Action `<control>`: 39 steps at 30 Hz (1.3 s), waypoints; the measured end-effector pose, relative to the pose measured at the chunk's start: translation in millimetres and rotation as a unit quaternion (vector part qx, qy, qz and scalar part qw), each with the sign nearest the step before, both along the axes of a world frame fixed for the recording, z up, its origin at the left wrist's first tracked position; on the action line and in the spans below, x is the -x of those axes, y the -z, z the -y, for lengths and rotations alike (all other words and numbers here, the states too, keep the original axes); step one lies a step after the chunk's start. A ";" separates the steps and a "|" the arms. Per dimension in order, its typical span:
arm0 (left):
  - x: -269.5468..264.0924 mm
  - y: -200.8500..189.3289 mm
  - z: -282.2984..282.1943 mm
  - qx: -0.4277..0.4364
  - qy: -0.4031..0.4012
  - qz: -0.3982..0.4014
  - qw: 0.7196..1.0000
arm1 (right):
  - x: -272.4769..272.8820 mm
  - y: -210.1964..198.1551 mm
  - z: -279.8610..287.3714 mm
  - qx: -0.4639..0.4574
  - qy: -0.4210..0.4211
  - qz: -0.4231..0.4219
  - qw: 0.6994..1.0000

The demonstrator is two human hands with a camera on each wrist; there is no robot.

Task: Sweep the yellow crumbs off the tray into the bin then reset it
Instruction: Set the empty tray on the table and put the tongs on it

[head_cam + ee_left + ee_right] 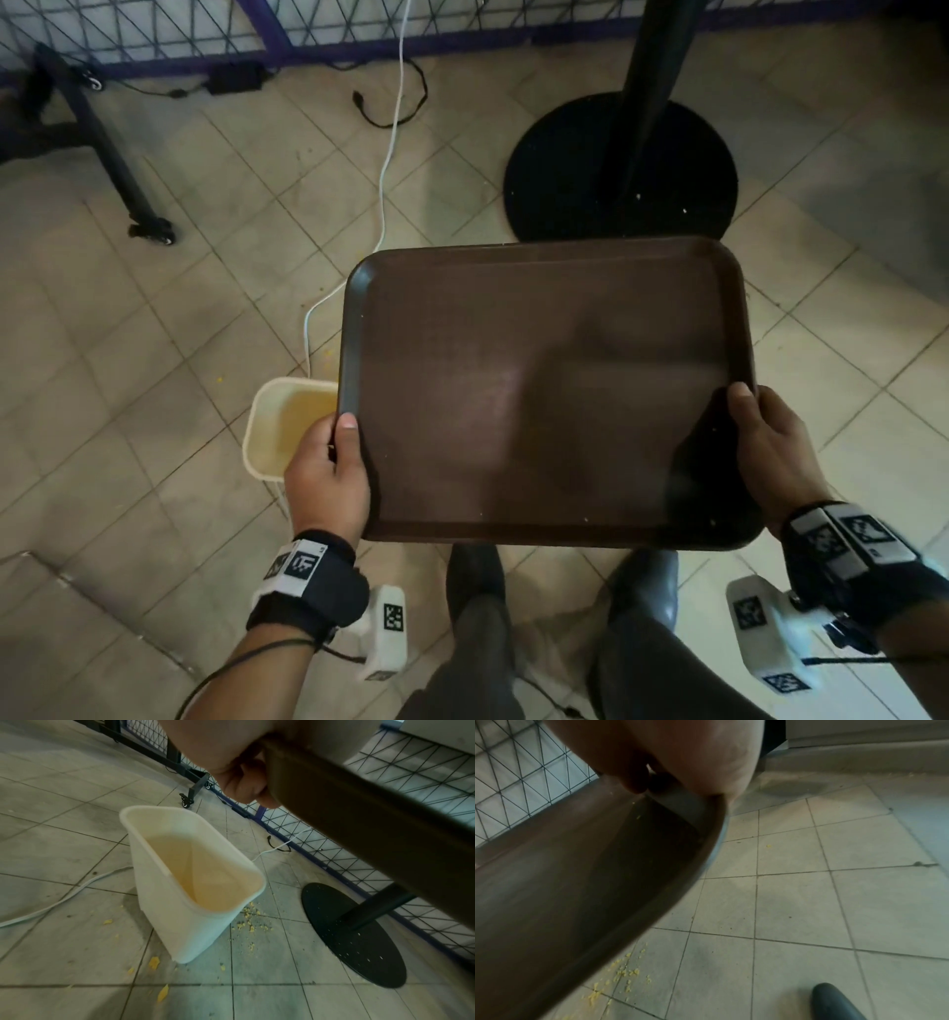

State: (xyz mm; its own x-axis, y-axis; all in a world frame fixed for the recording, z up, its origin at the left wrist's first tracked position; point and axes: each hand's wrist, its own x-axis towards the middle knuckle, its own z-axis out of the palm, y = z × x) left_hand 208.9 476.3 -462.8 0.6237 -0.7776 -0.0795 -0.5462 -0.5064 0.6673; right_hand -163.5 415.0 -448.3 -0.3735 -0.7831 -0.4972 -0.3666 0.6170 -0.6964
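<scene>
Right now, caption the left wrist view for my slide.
Left hand grips the brown tray above a cream bin, yellow crumbs scattered on the floor tiles.

The left hand (328, 475) grips the near left edge of the tray (544, 390), thumb on top; the right hand (770, 452) grips its near right edge. The bin (185, 882) stands on the floor just below and left of the left hand (the tray's left edge overlaps its rim in the head view). Crumbs (250, 920) lie on the floor beside the bin. A round pedestal base (616, 169) sits beyond the tray, ahead of both hands.
</scene>
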 end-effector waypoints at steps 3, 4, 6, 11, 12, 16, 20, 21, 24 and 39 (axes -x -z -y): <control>9.4 -35.6 -14.7 -0.012 0.006 0.019 1.000 | 13.3 -33.2 -21.0 -0.012 0.003 -0.018 1.000; 12.8 -50.3 -19.4 -0.015 0.014 0.028 0.999 | 16.5 -47.5 -28.7 -0.019 0.008 -0.021 1.000; 18.0 -83.9 -30.4 -0.025 0.023 0.034 0.999 | 21.7 -81.9 -46.1 -0.028 0.013 -0.021 0.999; 31.3 -181.8 -54.4 -0.055 0.047 0.027 0.997 | 39.5 -172.9 -84.0 -0.027 0.026 -0.032 0.999; 33.7 -201.0 -58.0 -0.059 0.046 0.026 0.997 | 43.4 -191.1 -89.2 -0.022 0.026 -0.037 0.999; 48.2 -280.7 -70.4 -0.057 0.057 0.028 0.996 | 59.1 -264.3 -107.8 -0.010 0.029 -0.045 0.999; 62.6 -350.0 -66.2 -0.049 0.054 0.011 0.997 | 72.3 -325.9 -107.8 0.012 0.032 -0.054 0.998; 66.2 -363.6 -63.7 -0.040 0.056 0.006 0.998 | 75.5 -340.4 -106.1 0.024 0.032 -0.059 0.997; 76.7 -399.4 -50.0 -0.026 0.062 0.002 0.998 | 85.5 -382.2 -97.0 0.048 0.039 -0.055 0.997; 135.7 -493.7 62.3 0.073 0.107 -0.001 0.992 | 155.0 -499.4 -6.4 0.157 0.104 -0.039 0.981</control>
State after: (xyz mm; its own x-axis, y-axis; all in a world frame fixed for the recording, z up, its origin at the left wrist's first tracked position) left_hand 73.2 414.0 30.9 0.4429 -0.8955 0.0434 -0.6298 -0.2763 0.7259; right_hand -318.6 421.4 51.1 -0.5680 -0.7965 -0.2073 -0.3153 0.4433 -0.8391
